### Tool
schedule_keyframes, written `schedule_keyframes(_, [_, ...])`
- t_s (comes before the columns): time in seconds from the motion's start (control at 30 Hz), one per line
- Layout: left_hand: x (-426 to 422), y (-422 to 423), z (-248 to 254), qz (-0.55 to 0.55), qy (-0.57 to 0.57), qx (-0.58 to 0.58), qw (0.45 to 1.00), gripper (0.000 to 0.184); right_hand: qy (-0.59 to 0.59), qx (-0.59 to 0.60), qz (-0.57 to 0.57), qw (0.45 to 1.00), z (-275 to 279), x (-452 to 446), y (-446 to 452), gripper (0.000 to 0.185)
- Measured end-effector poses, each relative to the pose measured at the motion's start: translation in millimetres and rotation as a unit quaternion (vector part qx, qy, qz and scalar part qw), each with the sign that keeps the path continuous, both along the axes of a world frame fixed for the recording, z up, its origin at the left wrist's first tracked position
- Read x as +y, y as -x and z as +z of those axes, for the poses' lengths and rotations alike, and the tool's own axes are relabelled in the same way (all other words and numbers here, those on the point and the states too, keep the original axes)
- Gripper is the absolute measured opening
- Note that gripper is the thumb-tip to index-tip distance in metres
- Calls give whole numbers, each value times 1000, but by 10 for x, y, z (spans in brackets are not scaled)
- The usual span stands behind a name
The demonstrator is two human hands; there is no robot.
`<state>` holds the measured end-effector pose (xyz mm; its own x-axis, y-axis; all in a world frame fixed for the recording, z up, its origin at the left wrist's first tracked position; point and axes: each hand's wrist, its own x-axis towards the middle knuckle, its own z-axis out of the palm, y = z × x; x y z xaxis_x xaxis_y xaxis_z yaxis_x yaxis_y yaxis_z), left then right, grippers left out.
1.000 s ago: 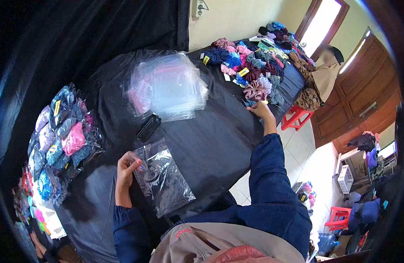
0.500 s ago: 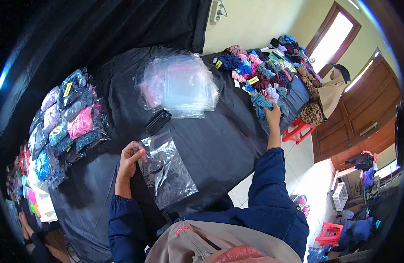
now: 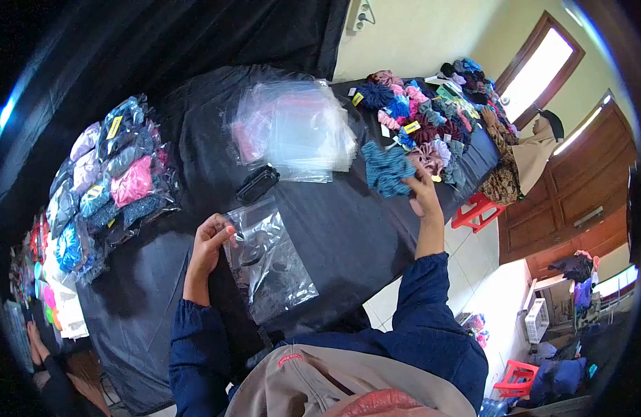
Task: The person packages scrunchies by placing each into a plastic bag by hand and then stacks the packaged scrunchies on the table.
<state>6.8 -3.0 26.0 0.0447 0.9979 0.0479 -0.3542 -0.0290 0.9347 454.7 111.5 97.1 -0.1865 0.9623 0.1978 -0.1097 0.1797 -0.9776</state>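
Teal-blue, ribbed fabric scrunchie, right of the upper centre of the frame, at the near edge of the scrunchie heap. The right hand grips it by its right side, fingers and thumb closed on the fabric. The left hand, left of centre, pinches a clear, rectangular plastic bag by its upper left corner, between thumb and fingers; the bag slants across the lower centre. Just above the bag lies a small, black, oblong object, and beyond it a loose stack of clear, flat plastic bags at upper centre. At upper right spreads a heap of many-coloured fabric scrunchies, some bearing yellow or white tags. At upper left are piled scrunchies in clear wrapping, one bright pink. All rest on a table covered in black cloth. At the right, a person in a beige head covering sits on a red plastic stool before a brown wooden door.
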Motion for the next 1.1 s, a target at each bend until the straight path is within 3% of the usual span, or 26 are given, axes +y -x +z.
schedule_keyframes(0.03, [1, -1, 4, -6, -2, -1, 1000, 13, -20, -172, 37, 984, 102, -82, 89, 55])
schedule_keyframes(0.1, [-1, -4, 4, -7, 1, -3, 1000, 13, 19, -264, 177, 948, 251, -252, 335, 72])
schedule_keyframes(0.2, [-1, 0, 12, -8, 8, -4, 1000, 12, -65, -435, 218, 871, 250, -386, 674, 70])
schedule_keyframes(0.23, [-2, -2, 9, -4, 11, -6, 1000, 12, -63, -436, 222, 870, 172, -364, 694, 70])
schedule_keyframes(0.3, [-1, 0, 7, -3, 1, -4, 1000, 12, -152, -512, 230, 813, 81, -330, 755, 68])
schedule_keyframes(0.33, [4, 5, 1, -5, 7, -9, 1000, 13, -164, -495, 200, 830, 96, -329, 772, 56])
schedule_keyframes(0.37, [10, 12, -7, -3, 9, -10, 1000, 13, -164, -494, 203, 829, 129, -318, 779, 56])
schedule_keyframes(0.47, [12, 13, -23, -6, -2, -14, 1000, 13, -117, -473, 60, 871, 315, -301, 912, 35])
schedule_keyframes(0.7, [8, 13, -4, -9, 6, -12, 1000, 13, -179, -424, 86, 884, 25, -134, 1418, 30])
schedule_keyframes(0.87, [15, 15, -11, -18, -1, -1, 1000, 14, -93, -415, 94, 900, -265, 5, 1690, 37])
schedule_keyframes(1.0, [18, 8, -18, -14, -5, 14, 1000, 13, -49, -306, 123, 943, -339, 32, 1646, 29])
schedule_keyframes(1.1, [17, -13, 2, -6, -6, 7, 1000, 12, -75, -298, 140, 941, -258, 56, 1518, 24])
